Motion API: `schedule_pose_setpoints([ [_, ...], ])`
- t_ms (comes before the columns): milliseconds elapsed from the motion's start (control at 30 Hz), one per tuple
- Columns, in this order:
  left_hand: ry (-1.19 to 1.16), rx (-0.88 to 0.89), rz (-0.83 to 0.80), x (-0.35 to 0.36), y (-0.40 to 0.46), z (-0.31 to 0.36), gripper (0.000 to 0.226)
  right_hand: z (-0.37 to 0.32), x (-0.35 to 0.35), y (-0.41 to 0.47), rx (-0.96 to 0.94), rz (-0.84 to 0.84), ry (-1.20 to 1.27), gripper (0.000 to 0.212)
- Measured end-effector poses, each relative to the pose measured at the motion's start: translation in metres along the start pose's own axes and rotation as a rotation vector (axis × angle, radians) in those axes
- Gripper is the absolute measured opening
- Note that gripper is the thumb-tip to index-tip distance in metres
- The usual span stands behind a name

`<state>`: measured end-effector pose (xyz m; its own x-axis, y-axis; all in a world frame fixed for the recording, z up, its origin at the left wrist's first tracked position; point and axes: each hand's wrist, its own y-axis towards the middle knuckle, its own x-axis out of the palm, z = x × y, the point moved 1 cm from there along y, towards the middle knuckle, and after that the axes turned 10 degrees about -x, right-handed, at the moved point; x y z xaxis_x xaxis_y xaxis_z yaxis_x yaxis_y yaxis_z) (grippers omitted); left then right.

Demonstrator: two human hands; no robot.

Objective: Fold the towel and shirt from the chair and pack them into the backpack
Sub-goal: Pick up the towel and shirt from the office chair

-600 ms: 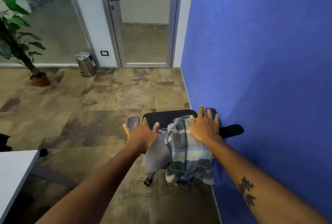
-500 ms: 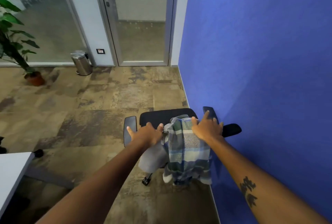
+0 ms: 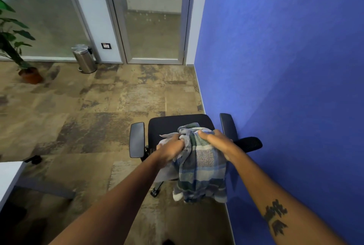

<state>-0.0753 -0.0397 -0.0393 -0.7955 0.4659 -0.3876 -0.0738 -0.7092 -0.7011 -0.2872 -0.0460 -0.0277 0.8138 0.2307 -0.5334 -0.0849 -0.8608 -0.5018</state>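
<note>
Beside a blue wall, my left hand point(image 3: 171, 149) bunches the grey towel point(image 3: 167, 172) and my right hand point(image 3: 215, 140) clamps the plaid shirt point(image 3: 202, 168) over the chair point(image 3: 167, 126) back; both look soft, light, best gathered at the top fold.

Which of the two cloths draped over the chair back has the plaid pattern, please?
The shirt, under the right hand, is plaid in blue, green and white. The towel by the left hand is plain grey.
</note>
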Motion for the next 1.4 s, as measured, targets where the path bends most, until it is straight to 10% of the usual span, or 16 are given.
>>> schedule_pose_setpoints([
  [400, -0.546, 0.46, -0.116, -0.013, -0.067, -0.033, 0.092, -0.028, 0.015, -0.06, -0.331, 0.076, 0.527, 0.044],
  [733, -0.689, 0.519, -0.135, -0.128, -0.141, -0.12, 0.116, -0.139, 0.101, -0.14, -0.547, -0.05, 0.644, 0.046],
  [1400, -0.303, 0.649, 0.848, -0.428, -0.371, -0.366, 0.107, -0.438, 0.402, -0.271, -0.913, -0.488, 0.6, 0.034],
])
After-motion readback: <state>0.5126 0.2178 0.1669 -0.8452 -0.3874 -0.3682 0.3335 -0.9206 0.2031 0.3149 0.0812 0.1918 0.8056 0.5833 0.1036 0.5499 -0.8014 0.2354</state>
